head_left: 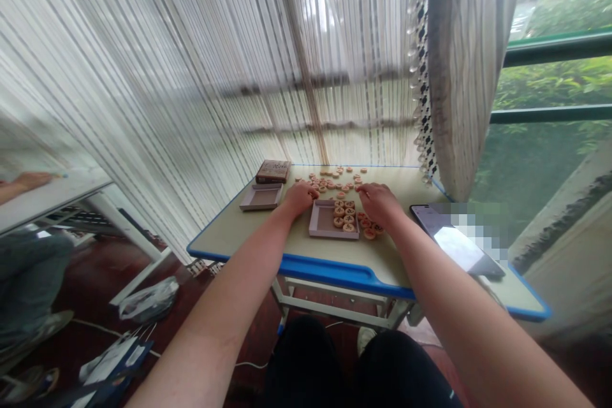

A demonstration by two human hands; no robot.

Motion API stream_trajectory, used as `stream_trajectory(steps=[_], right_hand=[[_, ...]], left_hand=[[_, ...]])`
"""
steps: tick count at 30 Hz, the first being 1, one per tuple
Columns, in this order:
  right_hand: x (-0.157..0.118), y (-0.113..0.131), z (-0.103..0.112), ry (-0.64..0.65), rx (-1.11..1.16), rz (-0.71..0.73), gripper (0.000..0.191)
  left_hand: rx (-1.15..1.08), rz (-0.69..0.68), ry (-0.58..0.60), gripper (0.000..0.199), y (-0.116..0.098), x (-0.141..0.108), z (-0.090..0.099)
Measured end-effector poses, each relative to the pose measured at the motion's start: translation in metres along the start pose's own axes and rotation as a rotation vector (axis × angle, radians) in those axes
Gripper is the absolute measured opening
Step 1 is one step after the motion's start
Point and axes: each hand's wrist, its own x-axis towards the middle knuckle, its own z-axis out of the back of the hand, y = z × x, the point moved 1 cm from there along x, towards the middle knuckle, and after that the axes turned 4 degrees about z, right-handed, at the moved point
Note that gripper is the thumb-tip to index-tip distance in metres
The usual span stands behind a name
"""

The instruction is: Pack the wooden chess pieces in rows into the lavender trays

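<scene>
Round wooden pieces with characters (341, 195) lie scattered across the desk's far middle. A shallow light box (322, 229) sits between my hands, with several pieces (349, 219) in rows in its right part. More pieces (370, 233) form a cluster on the desk to the right of this box. My left hand (300, 196) is at the left end of the scattered pieces, fingers curled by a piece; its grip is unclear. My right hand (377, 201) reaches above the cluster, fingers bent towards the scattered pieces, and its fingertips are too small to read.
A second shallow tray (261, 197) and a brown box (273, 171) stand at the desk's left. A tablet or phone (459, 242) lies on the right. Another person's hand (36, 180) rests on a table at far left. Curtains (215, 64) hang behind the desk.
</scene>
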Motion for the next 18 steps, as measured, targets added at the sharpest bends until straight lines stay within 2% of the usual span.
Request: stream_trajectory(steps=[7,13,15,18], right_hand=[[0.001,-0.001,-0.005,0.005,-0.026,0.005,0.032],[0.001,-0.003,-0.009,-0.013,-0.004,0.009,0.03],[0.002,-0.006,-0.011,-0.016,0.005,0.003,0.03],[0.004,-0.012,-0.015,-0.032,0.008,-0.042,0.03]], left_hand=[[0.01,-0.056,-0.065,0.041,-0.003,0.001,-0.002],[-0.061,0.122,-0.049,0.054,-0.001,-0.001,0.002],[-0.041,0.094,-0.031,0.047,-0.002,-0.002,0.002],[-0.021,-0.027,-0.026,0.038,-0.005,-0.002,0.0]])
